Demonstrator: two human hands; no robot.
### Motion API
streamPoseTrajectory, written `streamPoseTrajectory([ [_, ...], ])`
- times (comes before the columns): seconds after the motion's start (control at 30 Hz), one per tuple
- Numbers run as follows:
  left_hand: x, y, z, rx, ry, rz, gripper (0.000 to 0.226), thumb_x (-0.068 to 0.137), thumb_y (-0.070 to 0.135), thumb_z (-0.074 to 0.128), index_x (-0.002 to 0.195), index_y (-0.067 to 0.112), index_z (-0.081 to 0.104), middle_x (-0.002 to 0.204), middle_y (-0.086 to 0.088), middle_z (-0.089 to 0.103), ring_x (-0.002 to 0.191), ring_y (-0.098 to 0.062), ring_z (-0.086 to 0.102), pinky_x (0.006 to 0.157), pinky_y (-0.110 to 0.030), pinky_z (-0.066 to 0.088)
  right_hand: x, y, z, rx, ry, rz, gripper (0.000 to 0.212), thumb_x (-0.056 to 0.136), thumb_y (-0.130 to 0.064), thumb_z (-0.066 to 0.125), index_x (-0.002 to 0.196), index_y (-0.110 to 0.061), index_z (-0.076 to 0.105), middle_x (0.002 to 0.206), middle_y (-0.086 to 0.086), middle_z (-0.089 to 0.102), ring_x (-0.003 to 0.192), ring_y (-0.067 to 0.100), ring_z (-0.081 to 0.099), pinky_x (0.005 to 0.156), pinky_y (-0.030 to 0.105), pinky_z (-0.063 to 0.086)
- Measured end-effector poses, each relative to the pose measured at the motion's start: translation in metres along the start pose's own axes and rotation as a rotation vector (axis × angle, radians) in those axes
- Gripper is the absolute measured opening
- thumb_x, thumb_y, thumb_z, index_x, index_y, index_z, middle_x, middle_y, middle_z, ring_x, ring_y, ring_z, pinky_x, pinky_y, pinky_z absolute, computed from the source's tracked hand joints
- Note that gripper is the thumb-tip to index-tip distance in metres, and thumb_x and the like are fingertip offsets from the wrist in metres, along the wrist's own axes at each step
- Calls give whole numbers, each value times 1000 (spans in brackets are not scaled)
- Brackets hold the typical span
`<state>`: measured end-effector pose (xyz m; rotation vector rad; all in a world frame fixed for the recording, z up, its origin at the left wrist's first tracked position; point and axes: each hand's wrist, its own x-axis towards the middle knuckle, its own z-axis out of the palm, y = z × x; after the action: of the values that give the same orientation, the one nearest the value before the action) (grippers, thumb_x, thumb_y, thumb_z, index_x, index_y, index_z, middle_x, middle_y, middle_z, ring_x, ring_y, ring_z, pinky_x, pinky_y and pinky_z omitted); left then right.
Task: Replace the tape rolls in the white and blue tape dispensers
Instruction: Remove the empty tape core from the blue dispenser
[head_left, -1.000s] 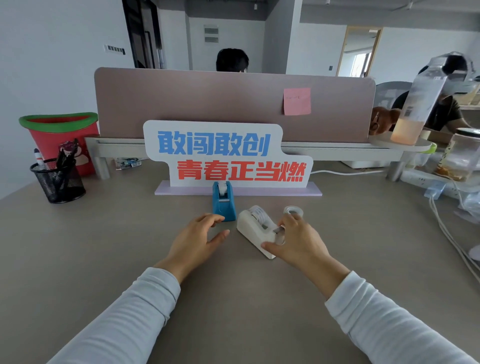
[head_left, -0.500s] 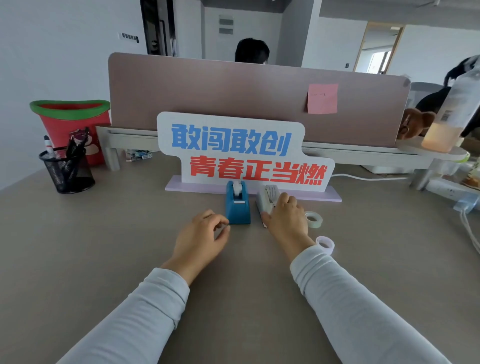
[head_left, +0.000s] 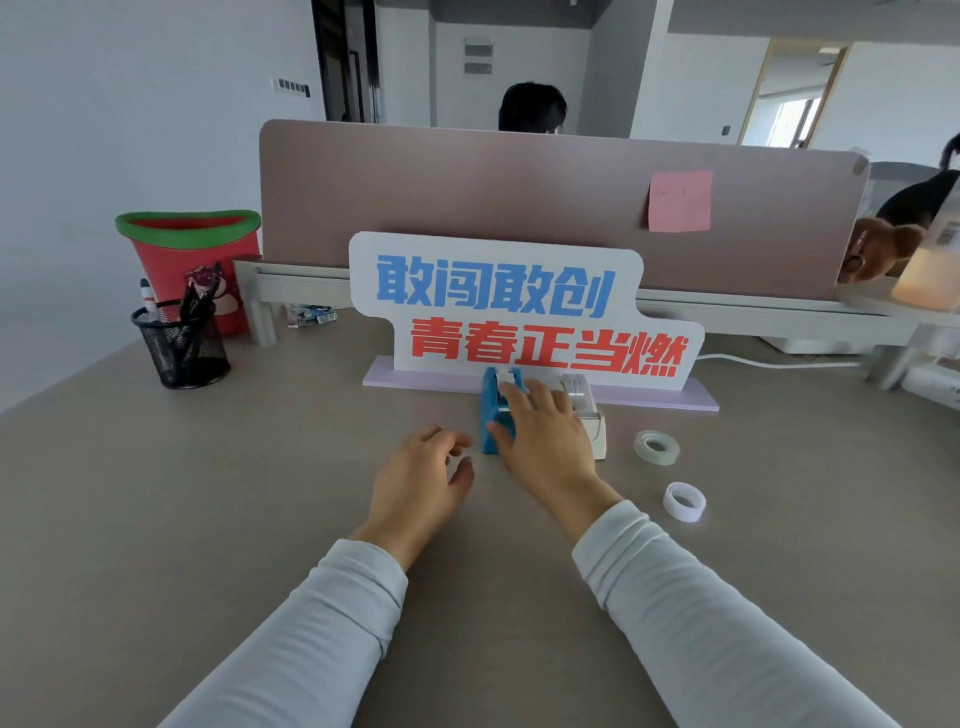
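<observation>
Blue plastic tape dispenser (head_left: 488, 415) stands at twelve o'clock from the person, the white plastic dispenser (head_left: 589, 415) touching its three o'clock side and carrying a roll. The right hand (head_left: 543, 441) lies spread over the blue one, gripping nothing visible; the left hand (head_left: 423, 473) rests loosely curled, empty. Two loose tape rolls (head_left: 656, 447) lie at two o'clock. Judging by this, the white looks finished and the blue remains.

Two hands at the tape dispensers, mid-frame.

The right hand (head_left: 545, 441) lies spread over the blue dispenser (head_left: 491, 415), hiding part of the white dispenser (head_left: 589, 415) just beside it. The left hand (head_left: 421, 478) hovers loosely curled at lower left of them. Two loose tape rolls, greenish (head_left: 656, 447) and white (head_left: 684, 501), lie right on the tabletop (head_left: 156, 519).
</observation>
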<state>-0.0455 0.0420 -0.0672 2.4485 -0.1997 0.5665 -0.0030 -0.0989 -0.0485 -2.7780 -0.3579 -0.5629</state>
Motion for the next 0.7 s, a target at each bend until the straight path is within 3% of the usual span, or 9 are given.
streamPoseTrajectory([
  [0.2, -7, -4, -6, 26, 35, 18, 23, 85, 24, 55, 107, 18, 58, 102, 0, 63, 91, -12, 56, 71, -21, 40, -4, -9, 14, 8, -93, 41, 60, 85, -47, 54, 131, -16, 32, 134, 9, 44, 119, 30, 47, 90, 41, 50],
  [0.43, -17, -5, -13, 22, 134, 82, 26, 79, 16, 61, 106, 15, 59, 101, -3, 59, 93, -18, 57, 71, -24, 43, -22, -6, 5, 128, -52, -27, 38, 86, -32, 58, 115, -12, 43, 120, 7, 52, 107, 24, 52, 88, 34, 50],
  [0.57, -26, -2, -22, -3, 181, 149, 34, 78, 14, 63, 111, 13, 55, 108, -6, 56, 101, -20, 52, 80, -24, 40, -46, 12, -11, 266, -90, -105, 26, 84, -26, 60, 106, -15, 49, 114, 3, 51, 100, 22, 53, 83, 29, 46],
  [0.7, -38, 8, -23, -53, 74, 181, 41, 83, 26, 59, 121, 16, 48, 121, -2, 51, 112, -14, 46, 90, -20, 34, -79, 41, -35, 434, -206, -161, 20, 79, -20, 67, 92, -24, 52, 113, -5, 54, 97, 12, 54, 84, 21, 43],
])
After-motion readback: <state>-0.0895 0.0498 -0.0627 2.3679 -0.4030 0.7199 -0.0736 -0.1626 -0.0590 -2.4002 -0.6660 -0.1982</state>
